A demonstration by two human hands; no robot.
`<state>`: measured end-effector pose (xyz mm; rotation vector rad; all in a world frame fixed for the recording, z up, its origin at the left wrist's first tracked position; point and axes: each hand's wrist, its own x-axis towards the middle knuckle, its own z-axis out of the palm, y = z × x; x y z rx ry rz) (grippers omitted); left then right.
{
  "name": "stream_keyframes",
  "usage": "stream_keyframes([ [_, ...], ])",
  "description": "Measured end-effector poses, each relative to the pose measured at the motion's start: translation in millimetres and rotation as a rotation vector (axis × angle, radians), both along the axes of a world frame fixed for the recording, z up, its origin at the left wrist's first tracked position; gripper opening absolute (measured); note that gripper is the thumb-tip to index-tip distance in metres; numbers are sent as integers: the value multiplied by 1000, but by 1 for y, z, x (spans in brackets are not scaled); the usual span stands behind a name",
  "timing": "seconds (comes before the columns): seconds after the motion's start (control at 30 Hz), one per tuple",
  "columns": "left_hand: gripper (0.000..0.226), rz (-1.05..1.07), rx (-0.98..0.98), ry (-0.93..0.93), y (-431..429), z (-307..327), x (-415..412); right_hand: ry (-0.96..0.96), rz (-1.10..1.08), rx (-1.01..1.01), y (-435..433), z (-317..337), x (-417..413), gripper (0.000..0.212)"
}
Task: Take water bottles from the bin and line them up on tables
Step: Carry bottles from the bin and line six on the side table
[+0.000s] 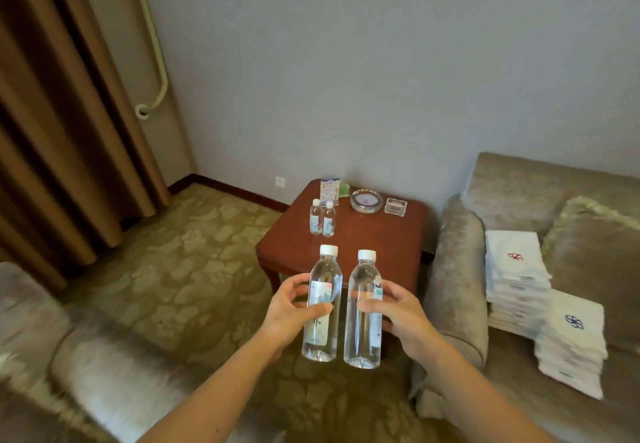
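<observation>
- The left hand [289, 307] has its grip wrapped round the middle of one water bottle [326, 269], thumb across the label. The bottle is upright in the air short of the table [381, 238], probably so it can be set down standing.
- Farther off, two small bottles [322, 219] stand touching near the table's left edge, likely the start of the line to extend.
- The right hand [398, 311] has its grip closed on a second bottle [363, 338], also upright, just beside the first.
- A glass ashtray [366, 200] sits at the table's back.
- Folded white cloths [516, 269] are stacked on the sofa [457, 269].
- The bin is not in view.
</observation>
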<state>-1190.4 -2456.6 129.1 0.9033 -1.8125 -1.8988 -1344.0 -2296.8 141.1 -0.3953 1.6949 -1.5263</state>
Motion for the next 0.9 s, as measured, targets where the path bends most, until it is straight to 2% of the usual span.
stream_keyframes([
  [0.2,62,-59,2,-32,-65,-11,-99,-10,-54,33,-61,-13,-94,51],
  [0.5,62,-58,51,-62,-162,-48,-285,2,-96,86,-167,-53,-274,58],
  [0.6,61,-57,74,-61,-186,-63,-336,14,-104,74,-193,-69,-323,53],
  [0.7,60,-76,39,-68,-206,-91,-380,28,-125,62,-212,-97,-359,49],
  [0.9,65,-130,-78,-27,-244,-189,-447,29,-209,38,-242,-198,-413,59],
])
